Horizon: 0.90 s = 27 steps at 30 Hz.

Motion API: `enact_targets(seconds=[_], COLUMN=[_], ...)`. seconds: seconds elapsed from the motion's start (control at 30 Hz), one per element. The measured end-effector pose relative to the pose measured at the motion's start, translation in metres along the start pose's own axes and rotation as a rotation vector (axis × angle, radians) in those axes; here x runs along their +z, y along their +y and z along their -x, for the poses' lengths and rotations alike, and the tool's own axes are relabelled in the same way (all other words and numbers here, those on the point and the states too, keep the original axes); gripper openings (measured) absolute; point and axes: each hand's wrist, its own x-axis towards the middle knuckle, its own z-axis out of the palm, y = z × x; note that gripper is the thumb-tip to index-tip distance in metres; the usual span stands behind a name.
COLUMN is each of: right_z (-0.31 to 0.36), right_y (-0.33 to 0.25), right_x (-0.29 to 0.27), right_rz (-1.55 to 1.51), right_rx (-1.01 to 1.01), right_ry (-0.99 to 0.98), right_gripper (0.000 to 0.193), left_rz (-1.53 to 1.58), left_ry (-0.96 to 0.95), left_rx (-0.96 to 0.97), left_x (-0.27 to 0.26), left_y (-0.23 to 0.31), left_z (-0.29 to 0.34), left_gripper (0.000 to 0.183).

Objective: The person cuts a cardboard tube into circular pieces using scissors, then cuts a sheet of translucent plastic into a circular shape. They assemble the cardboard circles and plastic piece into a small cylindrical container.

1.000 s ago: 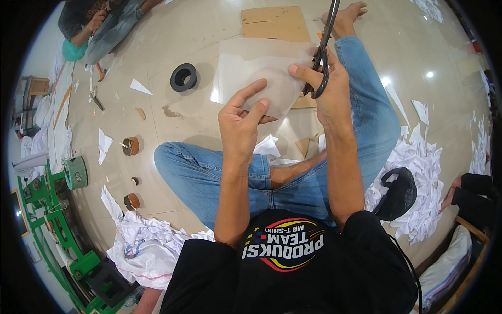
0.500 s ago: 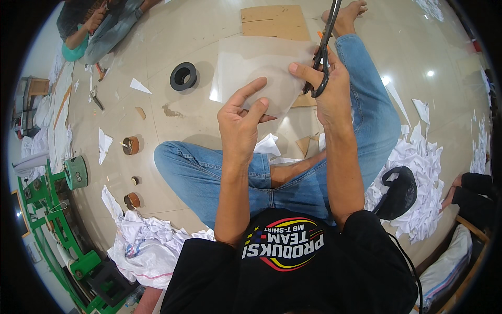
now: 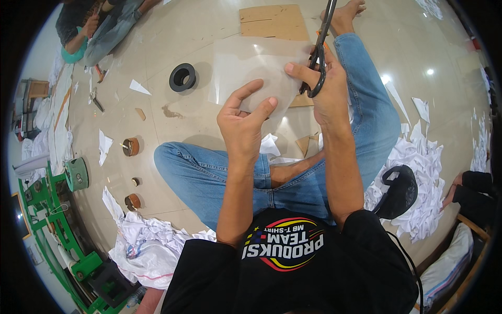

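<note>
A translucent, milky sheet is held up in front of me, above the floor and my crossed legs. My left hand grips its lower left part, thumb on top and some fingers hidden beneath; the index finger reaches up along it. My right hand pinches the sheet's right edge under the thumb. Hooked in that same hand is a pair of black-handled scissors, its blades pointing up and away from the sheet.
Brown cardboard lies beyond the sheet, with a black flanged ring to its left. White scraps are heaped at the right under a black bag. A green machine stands at left. Another person sits far left.
The sheet and scissors have shifted slightly left and toward me. My left thumb has slid right across the sheet, and a fingertip that showed below it is now hidden.
</note>
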Motion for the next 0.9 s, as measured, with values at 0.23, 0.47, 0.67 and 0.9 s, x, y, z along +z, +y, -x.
enact_targets(seconds=[0.23, 0.47, 0.67, 0.9], right_z=[-0.001, 0.008, 0.075, 0.129], right_y=[-0.002, -0.006, 0.012, 0.04], right_x=[0.0, -0.001, -0.026, -0.021], right_rz=[0.022, 0.091, 0.19, 0.261], right_rx=[-0.015, 0.019, 0.083, 0.171], right_ry=[0.0, 0.08, 0.002, -0.173], right_gripper=[0.054, 0.049, 0.042, 0.046], left_rz=[0.008, -0.018, 0.065, 0.062], left_ry=[0.017, 0.056, 0.138, 0.196], left_rx=[0.035, 0.052, 0.098, 0.122], left_x=[0.003, 0.002, 0.003, 0.003], left_y=[-0.003, -0.002, 0.006, 0.002], left_z=[-0.001, -0.004, -0.01, -0.009], left_gripper=[0.048, 0.05, 0.05, 0.059])
